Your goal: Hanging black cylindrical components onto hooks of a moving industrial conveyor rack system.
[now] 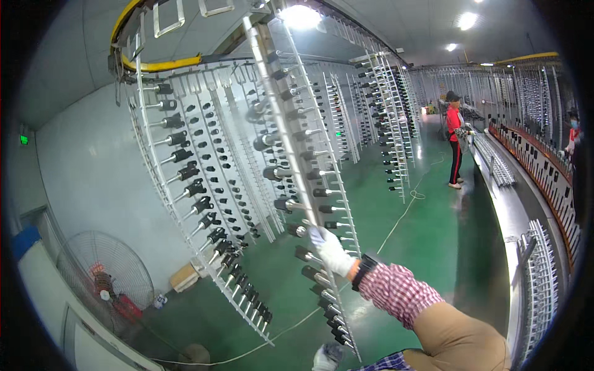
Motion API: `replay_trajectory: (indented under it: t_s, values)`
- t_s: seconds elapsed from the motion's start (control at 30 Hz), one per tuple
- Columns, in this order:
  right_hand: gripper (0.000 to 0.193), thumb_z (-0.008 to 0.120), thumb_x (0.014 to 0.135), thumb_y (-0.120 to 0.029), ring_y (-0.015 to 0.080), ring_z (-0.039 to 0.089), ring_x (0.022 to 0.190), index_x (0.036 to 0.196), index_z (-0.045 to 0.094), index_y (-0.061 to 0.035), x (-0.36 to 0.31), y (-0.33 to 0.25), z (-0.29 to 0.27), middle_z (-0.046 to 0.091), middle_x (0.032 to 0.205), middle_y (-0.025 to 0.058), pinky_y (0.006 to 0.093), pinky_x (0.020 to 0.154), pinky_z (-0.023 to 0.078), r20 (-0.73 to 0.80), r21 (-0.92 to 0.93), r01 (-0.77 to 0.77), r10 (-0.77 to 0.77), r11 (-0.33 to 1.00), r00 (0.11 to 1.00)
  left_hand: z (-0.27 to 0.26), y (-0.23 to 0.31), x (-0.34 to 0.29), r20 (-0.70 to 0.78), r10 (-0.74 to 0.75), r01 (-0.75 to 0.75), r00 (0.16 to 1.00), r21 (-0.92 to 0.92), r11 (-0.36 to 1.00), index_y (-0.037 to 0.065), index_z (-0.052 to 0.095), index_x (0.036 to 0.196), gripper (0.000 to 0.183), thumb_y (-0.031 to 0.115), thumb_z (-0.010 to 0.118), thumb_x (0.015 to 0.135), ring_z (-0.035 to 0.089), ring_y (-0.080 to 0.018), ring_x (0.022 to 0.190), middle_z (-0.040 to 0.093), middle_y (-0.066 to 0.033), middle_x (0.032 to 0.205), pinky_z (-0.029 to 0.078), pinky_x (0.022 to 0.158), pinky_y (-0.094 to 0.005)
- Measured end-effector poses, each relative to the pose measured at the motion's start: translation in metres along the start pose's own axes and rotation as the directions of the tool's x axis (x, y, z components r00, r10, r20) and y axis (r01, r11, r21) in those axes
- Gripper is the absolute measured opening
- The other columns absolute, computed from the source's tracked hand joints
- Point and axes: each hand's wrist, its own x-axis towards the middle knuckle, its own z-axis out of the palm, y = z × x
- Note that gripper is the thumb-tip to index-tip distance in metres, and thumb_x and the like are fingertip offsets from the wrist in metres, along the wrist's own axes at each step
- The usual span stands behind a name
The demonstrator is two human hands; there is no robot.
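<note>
My right hand [334, 253], in a white glove with a dark band at the wrist, is closed around a long metal hanging rack [291, 136]. The rack hangs tilted, and black-ended metal parts [267, 141] stick out along its side. Low at the bottom edge is my left hand [328, 357], gloved in white and grey, close to the lower end of the hanging racks. Most of its fingers are cut off or unclear. Just left hangs another rack [185, 216], loaded with rows of black-ended parts.
More loaded racks [390, 123] hang farther back from an overhead rail. A caged fan [105, 278] stands at left near a cardboard box [184, 277]. A cable [396, 226] crosses the green floor. At right, a person [455, 139] stands by a long metal bench [504, 229] holding racks.
</note>
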Motion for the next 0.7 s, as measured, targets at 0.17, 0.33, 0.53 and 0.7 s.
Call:
replay_trajectory:
  t_s: [0.17, 0.33, 0.53, 0.7]
  values:
    - [0.046, 0.040, 0.082, -0.049, 0.0128, 0.047, 0.068, 0.109, 0.047, -0.0122, 0.123, -0.007, 0.047, 0.052, 0.084, 0.0027, 0.0257, 0.059, 0.040, -0.046, 0.015, -0.041, 0.042, 0.999, 0.998, -0.116, -0.002, 0.026, 0.164, -0.106, 0.171, 0.981, -0.452, 0.875, 0.004, 0.057, 0.088, 0.025, 0.026, 0.048, 0.083, 0.055, -0.0155, 0.064, 0.059, -0.0050, 0.076, 0.047, 0.058, -0.0242]
    - [0.037, 0.040, 0.085, -0.039, 0.0099, 0.040, 0.054, 0.111, 0.046, -0.0136, 0.179, -0.069, 0.072, 0.048, 0.072, 0.0010, 0.0247, 0.041, 0.033, 0.025, -0.112, 0.306, -0.306, 0.945, 0.952, -0.067, 0.001, 0.007, -0.341, 0.034, -0.110, 0.939, -0.205, 0.972, 0.006, 0.057, 0.081, 0.023, 0.025, 0.046, 0.084, 0.054, -0.0131, 0.057, 0.058, -0.0035, 0.067, 0.046, 0.050, -0.0250]
    - [0.037, 0.044, 0.086, -0.034, 0.0080, 0.039, 0.063, 0.107, 0.050, -0.0040, 0.171, -0.026, 0.067, 0.048, 0.069, -0.0008, 0.0206, 0.058, 0.035, 0.049, -0.113, 0.477, -0.475, 0.872, 0.879, -0.031, -0.018, 0.008, -0.322, 0.161, -0.244, 0.933, -0.235, 0.941, 0.006, 0.057, 0.078, 0.022, 0.024, 0.045, 0.084, 0.053, -0.0133, 0.057, 0.058, -0.0029, 0.066, 0.046, 0.051, -0.0255]
    - [0.034, 0.044, 0.086, -0.030, 0.0070, 0.039, 0.064, 0.106, 0.051, -0.0038, 0.146, -0.035, 0.055, 0.049, 0.072, -0.0003, 0.0208, 0.060, 0.036, 0.077, 0.047, 0.388, -0.391, 0.920, 0.917, -0.051, -0.038, 0.036, -0.164, 0.128, -0.161, 0.978, -0.208, 0.965, 0.006, 0.055, 0.082, 0.018, 0.024, 0.050, 0.080, 0.053, -0.0188, 0.059, 0.057, -0.0060, 0.071, 0.045, 0.061, -0.0319]
